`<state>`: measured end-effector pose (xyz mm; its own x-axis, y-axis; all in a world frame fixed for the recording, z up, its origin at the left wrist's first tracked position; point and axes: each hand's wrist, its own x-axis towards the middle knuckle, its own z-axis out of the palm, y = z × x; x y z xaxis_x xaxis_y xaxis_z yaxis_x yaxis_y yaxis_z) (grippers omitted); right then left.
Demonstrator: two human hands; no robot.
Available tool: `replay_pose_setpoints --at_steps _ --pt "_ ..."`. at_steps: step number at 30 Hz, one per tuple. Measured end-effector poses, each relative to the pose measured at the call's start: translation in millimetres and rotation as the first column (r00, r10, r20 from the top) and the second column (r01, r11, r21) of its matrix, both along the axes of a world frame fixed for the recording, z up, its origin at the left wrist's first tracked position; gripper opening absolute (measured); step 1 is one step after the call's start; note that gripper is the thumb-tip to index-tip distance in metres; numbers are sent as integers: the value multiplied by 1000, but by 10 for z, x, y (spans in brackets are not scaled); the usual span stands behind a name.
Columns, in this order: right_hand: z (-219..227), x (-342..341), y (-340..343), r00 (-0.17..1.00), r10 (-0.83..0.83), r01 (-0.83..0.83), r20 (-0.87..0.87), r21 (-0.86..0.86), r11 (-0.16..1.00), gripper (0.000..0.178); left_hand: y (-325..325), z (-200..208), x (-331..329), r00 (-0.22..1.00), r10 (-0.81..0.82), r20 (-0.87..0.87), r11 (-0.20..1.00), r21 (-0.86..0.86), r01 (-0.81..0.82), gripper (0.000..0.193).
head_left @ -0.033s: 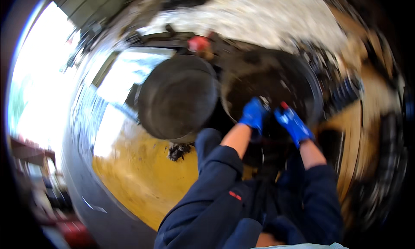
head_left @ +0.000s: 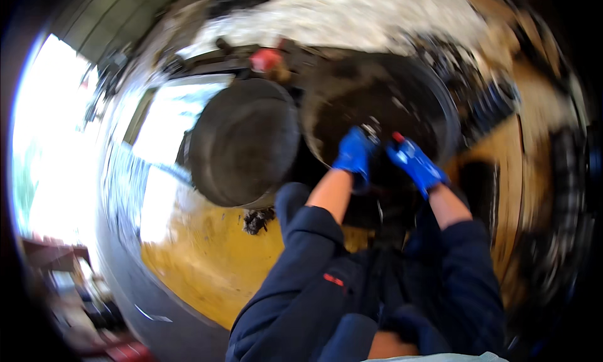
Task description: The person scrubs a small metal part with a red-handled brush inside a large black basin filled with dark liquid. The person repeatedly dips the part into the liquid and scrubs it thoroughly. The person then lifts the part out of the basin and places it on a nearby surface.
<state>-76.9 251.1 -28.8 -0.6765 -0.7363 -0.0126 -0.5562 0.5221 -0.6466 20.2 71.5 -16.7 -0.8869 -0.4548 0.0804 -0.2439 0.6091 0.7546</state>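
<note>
Blue gloves cover both hands, which are over the near side of a wide round dark tub (head_left: 447,104). Brown, murky contents show inside it. My left hand (head_left: 355,151) is closed on a small shiny metal piece (head_left: 371,133), too blurred to name. In my right hand (head_left: 416,165) is a thin tool with a red end (head_left: 398,137); the glove covers most of it, so its kind is unclear. The red end and the metal piece look close together but apart.
A second dark round tub (head_left: 244,145) stands to the left on a yellow surface (head_left: 207,255). Behind the tubs lies a red object (head_left: 266,60). Piled dark metal parts (head_left: 440,57) and a black coiled spring-like part (head_left: 493,108) are at the right. A dark clump (head_left: 257,220) lies near the left tub.
The whole view has shifted, so the tubs and hands appear a little further left and higher. Both hands keep their grip and their place over the right tub.
</note>
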Motion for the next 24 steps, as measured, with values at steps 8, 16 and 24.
replay_pose_setpoints --at_steps 8,16,24 --pt "-139 129 359 981 -18 -38 192 286 957 25 252 -250 -252 932 -47 360 789 586 -186 57" --pt "164 304 444 982 39 -87 183 263 961 17 66 580 -958 684 -488 542 866 400 301 32" --pt "251 76 43 918 -51 -91 392 337 937 19 -450 137 -968 689 -477 546 877 350 330 32"
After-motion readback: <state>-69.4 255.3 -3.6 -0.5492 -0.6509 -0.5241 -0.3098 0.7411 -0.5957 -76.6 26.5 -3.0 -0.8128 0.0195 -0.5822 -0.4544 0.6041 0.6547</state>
